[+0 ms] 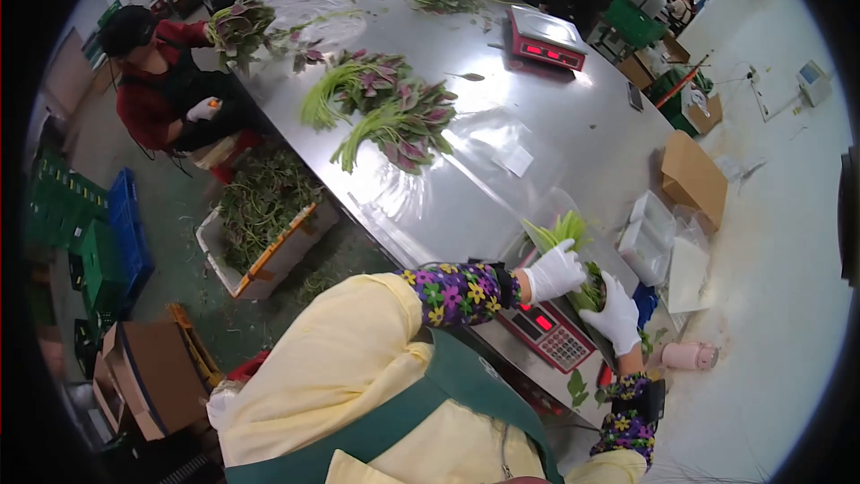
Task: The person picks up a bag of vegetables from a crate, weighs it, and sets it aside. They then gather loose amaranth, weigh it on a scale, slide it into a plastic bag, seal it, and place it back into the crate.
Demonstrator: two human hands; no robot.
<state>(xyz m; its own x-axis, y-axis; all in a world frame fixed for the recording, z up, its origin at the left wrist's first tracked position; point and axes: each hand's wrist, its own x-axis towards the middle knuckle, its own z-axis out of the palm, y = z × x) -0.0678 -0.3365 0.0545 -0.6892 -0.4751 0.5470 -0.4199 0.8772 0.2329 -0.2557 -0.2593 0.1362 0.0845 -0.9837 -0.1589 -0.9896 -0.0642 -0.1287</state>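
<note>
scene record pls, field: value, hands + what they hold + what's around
left hand: white glove, grip closed on vegetable bundle at the stems
right hand: white glove, grip on the same bundle, leafy end
under hands: red scale at the table edge
table: two loose bunches of greens, second red scale, plastic sheets
nearby: person in red holding greens, crate of greens on floor

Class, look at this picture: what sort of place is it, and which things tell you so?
Probably a vegetable packing room: bundles of leafy greens lie on a long steel table, with red weighing scales and a crate of greens beside it.
</note>
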